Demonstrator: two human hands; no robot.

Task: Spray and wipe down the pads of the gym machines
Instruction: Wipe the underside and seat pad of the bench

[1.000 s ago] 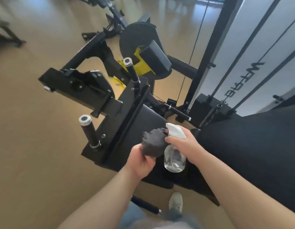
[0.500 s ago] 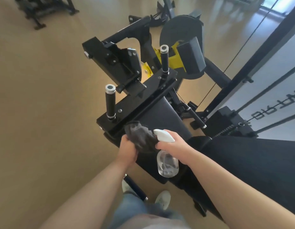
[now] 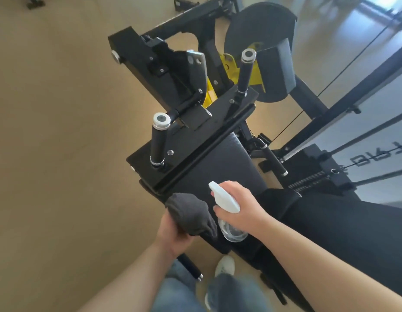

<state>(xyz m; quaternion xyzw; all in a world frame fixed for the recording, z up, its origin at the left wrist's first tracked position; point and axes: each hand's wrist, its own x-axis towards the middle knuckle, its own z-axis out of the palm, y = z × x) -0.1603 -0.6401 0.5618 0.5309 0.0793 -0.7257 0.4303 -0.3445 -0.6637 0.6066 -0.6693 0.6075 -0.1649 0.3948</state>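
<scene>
Head view shows the right hand (image 3: 245,206) clasped around the neck of a clear plastic spray bottle (image 3: 232,231) with a white trigger head, its nozzle aimed far and left across the black textured seat pad (image 3: 218,163); whether a finger rests on the trigger cannot be told. The left hand (image 3: 173,235) clenches a dark grey bunched cloth (image 3: 191,212) at the pad's near left edge. A second ago that cloth sat bunched right against the nozzle; now it has dropped lower and to the left, lying just beside the bottle's body and leaving the nozzle clear. The view has also swung, so the machine, with its black upright handle capped in silver (image 3: 159,138), fills the middle. The line from nozzle to pad looks open, so spraying seems the step in hand, with wiping to follow. No wetness shows on the seat pad, and the large black back pad (image 3: 353,233) on the right appears untouched too.
</scene>
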